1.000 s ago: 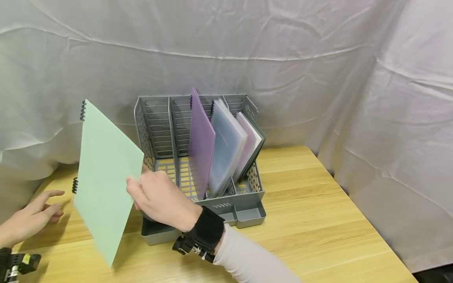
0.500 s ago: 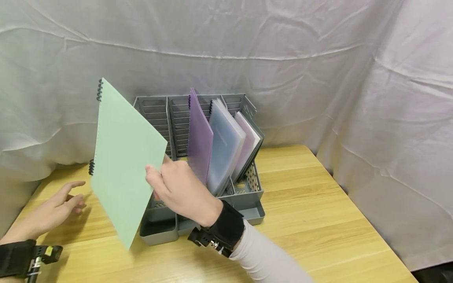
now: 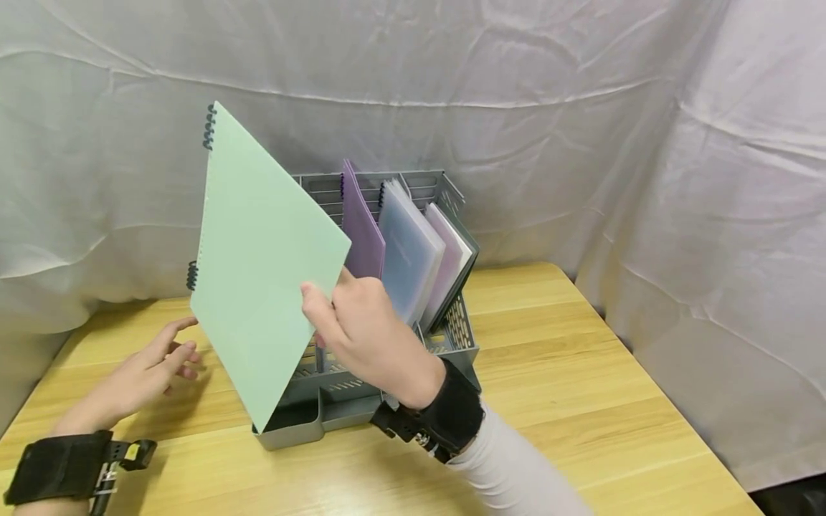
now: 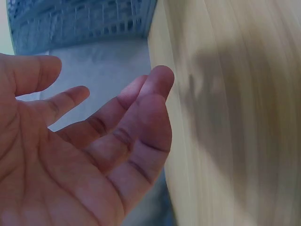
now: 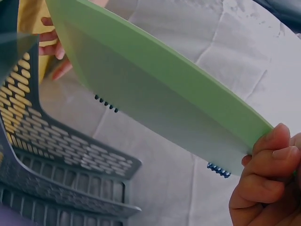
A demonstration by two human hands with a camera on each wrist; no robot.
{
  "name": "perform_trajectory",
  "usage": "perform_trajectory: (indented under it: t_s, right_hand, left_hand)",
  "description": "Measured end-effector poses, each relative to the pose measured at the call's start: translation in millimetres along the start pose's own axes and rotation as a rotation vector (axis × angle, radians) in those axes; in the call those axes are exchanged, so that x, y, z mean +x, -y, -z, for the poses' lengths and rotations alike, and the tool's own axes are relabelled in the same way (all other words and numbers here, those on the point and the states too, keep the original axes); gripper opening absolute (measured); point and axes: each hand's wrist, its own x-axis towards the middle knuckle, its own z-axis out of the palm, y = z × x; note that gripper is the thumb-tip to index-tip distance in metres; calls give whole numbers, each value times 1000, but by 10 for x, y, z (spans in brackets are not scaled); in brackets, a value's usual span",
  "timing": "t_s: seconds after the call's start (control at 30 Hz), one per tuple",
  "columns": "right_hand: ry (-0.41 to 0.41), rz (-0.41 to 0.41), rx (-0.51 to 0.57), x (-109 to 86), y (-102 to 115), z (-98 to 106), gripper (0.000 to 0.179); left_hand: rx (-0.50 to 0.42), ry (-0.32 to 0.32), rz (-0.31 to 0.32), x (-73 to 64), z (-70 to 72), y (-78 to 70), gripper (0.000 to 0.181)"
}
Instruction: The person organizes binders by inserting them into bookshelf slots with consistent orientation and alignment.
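Observation:
My right hand (image 3: 374,333) pinches a pale green ring-bound notebook (image 3: 264,258) by its edge, thumb on the cover and fingers curled behind. The notebook is tilted, black binding rings toward the left, its lowest corner overlapping the front tray of the grey file organizer (image 3: 303,430) in the head view. My left hand (image 3: 145,373) hovers low over the table beside the notebook's left edge, fingers relaxed and palm bare in the left wrist view. The right wrist view shows the green notebook (image 5: 160,89) beside the organizer's perforated wall (image 5: 70,136). The organizer's left slots are mostly hidden behind the notebook.
In the organizer stand a purple ring-bound notebook (image 3: 361,222), a clear-covered bluish notebook (image 3: 409,251), and a pale lilac booklet (image 3: 445,265) with a dark cover behind it. Wooden table (image 3: 568,401) extends to the right. A grey cloth (image 3: 516,143) hangs behind.
My right hand has carried the green notebook right and upward, so it now overlaps the organizer's left part. My left hand has moved right along with it, its fingers still relaxed.

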Motion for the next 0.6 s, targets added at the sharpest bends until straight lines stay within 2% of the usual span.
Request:
perform_trajectory:
  t_s: [0.13,0.37,0.6]
  right_hand:
    - [-31,18,-49,-36,-18,132,41]
    - [-105,7,-103,-107,-15,356,31]
    - [-196,33,-159,-170,-40,521,28]
  left_hand:
    - [-37,5,-25,52,-115,-162,60]
    - [-114,1,-69,107,-283,-376,60]
    - [-198,2,-52,161,-434,-508,63]
